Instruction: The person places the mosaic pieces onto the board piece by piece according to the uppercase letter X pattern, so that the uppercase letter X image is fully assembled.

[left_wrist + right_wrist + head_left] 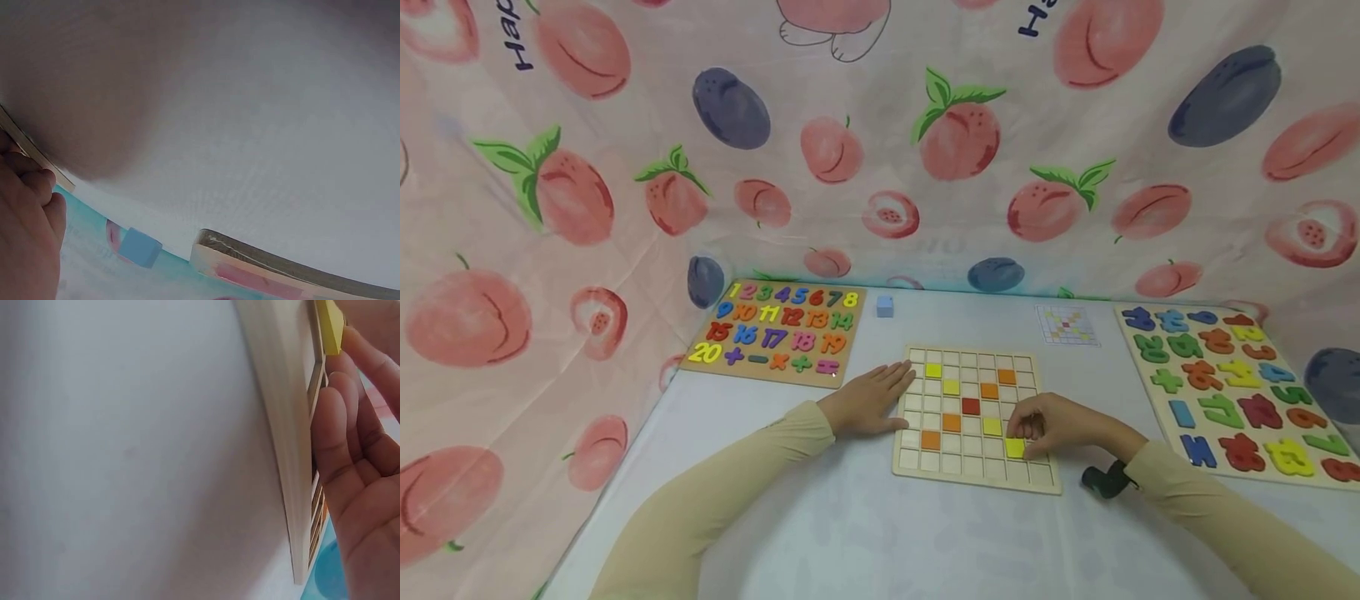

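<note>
Right hand (1052, 425) covers part of yellow tile (1015, 447) and grid cells beneath; finger grip unclear from head view. Pattern card (1067, 324) too small to read. Letter board (1240, 387) cut off at right edge. Left wrist view mostly blurred grey; blue cube (139, 247) soft, number board (281, 275) cropped at bottom.

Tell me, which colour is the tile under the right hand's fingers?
Yellow: the tile under the right hand, best in the head view.
</note>
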`<state>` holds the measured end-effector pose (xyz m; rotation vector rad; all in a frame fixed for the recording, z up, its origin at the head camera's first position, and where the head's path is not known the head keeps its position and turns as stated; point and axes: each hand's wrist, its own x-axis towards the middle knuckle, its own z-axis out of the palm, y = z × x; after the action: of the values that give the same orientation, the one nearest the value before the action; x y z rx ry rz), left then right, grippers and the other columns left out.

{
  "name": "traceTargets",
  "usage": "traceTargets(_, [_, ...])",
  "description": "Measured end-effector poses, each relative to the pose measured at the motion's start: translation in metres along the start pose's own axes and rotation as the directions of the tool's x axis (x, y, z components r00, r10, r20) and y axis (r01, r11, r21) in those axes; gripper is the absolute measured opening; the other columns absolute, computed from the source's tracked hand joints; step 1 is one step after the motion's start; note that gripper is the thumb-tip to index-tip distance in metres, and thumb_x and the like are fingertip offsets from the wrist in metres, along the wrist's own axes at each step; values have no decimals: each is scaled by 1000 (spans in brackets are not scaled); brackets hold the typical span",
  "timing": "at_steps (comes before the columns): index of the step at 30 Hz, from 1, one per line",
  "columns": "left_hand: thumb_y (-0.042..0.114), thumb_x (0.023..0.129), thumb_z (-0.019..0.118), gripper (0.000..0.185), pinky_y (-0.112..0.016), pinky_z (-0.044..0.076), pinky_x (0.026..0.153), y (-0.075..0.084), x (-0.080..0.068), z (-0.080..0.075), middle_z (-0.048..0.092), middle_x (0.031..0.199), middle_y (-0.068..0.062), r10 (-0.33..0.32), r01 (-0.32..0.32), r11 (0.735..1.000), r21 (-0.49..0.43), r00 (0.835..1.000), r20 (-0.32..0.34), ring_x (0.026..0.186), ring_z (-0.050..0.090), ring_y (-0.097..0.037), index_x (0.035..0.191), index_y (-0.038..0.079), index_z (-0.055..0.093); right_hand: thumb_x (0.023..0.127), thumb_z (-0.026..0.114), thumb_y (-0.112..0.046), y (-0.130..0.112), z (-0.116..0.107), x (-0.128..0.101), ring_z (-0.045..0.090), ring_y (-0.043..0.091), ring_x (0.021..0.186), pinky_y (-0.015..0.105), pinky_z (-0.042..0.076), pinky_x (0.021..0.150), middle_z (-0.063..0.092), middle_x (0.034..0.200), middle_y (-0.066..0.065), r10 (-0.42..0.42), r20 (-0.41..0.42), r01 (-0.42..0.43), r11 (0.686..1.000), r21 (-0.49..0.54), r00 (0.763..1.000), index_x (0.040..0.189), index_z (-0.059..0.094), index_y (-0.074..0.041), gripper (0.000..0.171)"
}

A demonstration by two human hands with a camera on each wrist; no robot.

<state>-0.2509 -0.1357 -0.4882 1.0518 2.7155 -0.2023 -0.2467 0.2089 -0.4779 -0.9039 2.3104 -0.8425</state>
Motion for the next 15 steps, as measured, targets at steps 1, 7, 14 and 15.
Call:
traceTargets(1, [64, 92, 33, 85, -32, 11, 121, 0, 0, 0, 2, 160, -7, -2, 2, 1000, 2, 1000, 2, 148, 4, -19, 152, 10, 4, 71, 81, -19, 0, 0, 0, 50, 5, 69, 16, 45, 59, 58, 77, -5, -3, -2, 3, 1000, -1, 1000, 90, 69, -19, 23])
traceTargets(7, [63, 93, 33, 84, -32, 12, 121, 1, -1, -1, 1, 160, -6, -3, 3, 1000, 4, 1000, 3, 148, 4, -19, 152, 10, 4, 71, 81, -17, 0, 0, 0, 50, 4, 69, 17, 46, 59, 58, 78, -5, -23, -3, 23, 1000, 2, 1000, 93, 70, -18, 24])
traceTargets(14, [62, 93, 34, 84, -32, 12, 121, 1, -1, -3, 2, 160, -7, 0, 0, 1000, 1, 1000, 7, 148, 5, -20, 152, 9, 5, 72, 80, -17, 0, 1, -1, 50, 4, 68, 16, 45, 58, 58, 77, -6, -34, -9, 34, 999, -11, 999, 89, 70, -20, 20])
traceTargets(15, [62, 93, 34, 84, -32, 12, 121, 1, -1, -3, 3, 160, -7, 0, 0, 1000, -1, 1000, 8, 148, 5, -20, 152, 9, 5, 72, 80, -17, 0, 1, -1, 50, 4, 68, 16, 45, 58, 58, 77, -6, -33, -9, 33, 999, -11, 999, 88, 70, -20, 19])
